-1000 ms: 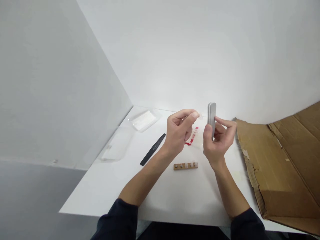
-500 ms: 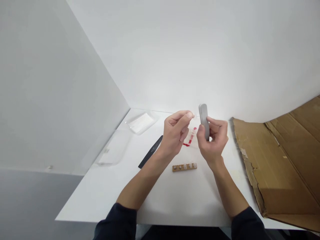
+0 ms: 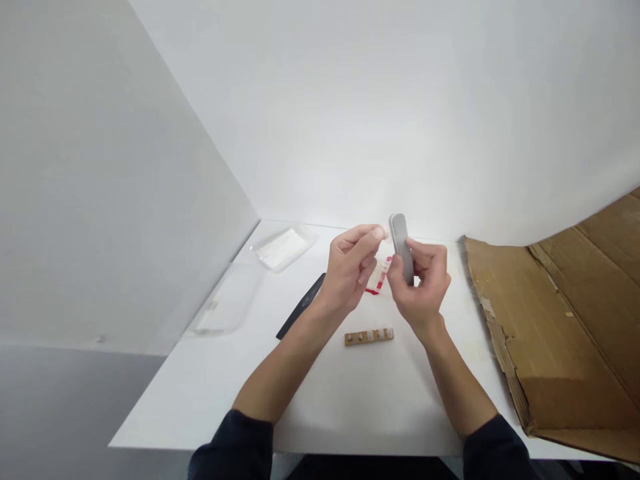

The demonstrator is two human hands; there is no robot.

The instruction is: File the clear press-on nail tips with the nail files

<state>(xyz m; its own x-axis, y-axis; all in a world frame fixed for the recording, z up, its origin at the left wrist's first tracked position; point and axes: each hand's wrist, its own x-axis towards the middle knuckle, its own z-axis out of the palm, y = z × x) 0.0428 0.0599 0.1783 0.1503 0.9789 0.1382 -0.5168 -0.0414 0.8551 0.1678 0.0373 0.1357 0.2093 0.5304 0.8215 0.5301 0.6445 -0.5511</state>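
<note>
Holds the left hand [image 3: 347,267] and the right hand [image 3: 423,280] raised above the white desk [image 3: 200,400], close to each other yet not touching. With the left hand, presses thumb and forefinger together at the tips on a small pale piece [image 3: 385,235], too tiny to make out clearly; curls the other fingers in below. With the right hand, clasps a slim grey block [image 3: 401,240] with a rounded top, thumb along the left side and fingers on the right, standing nearly upright and leaning a little to the left, just beside the left fingertips. Has below the hands, lying flat on the desk, a narrow brown strip [image 3: 355,341] bearing a row of five small pieces [image 3: 370,335], looking paler toward the right end. Shows, between the hands and farther back, a packet [image 3: 381,280] with red print, partly hidden. To the left, next to the left forearm and partly covered by it, lies a black file [image 3: 303,305], set at a slant. Near the far left corner, rests a clear tray [image 3: 273,269] with a white card [image 3: 283,248] in it; nearer along the left edge, lies a see-through piece of plastic [image 3: 233,310], faint in outline. On the right side, spreads a large folded sheet of brown cardboard [image 3: 550,333], torn along the left edge. Wears dark sleeves [image 3: 235,443], ending at the forearms.
</note>
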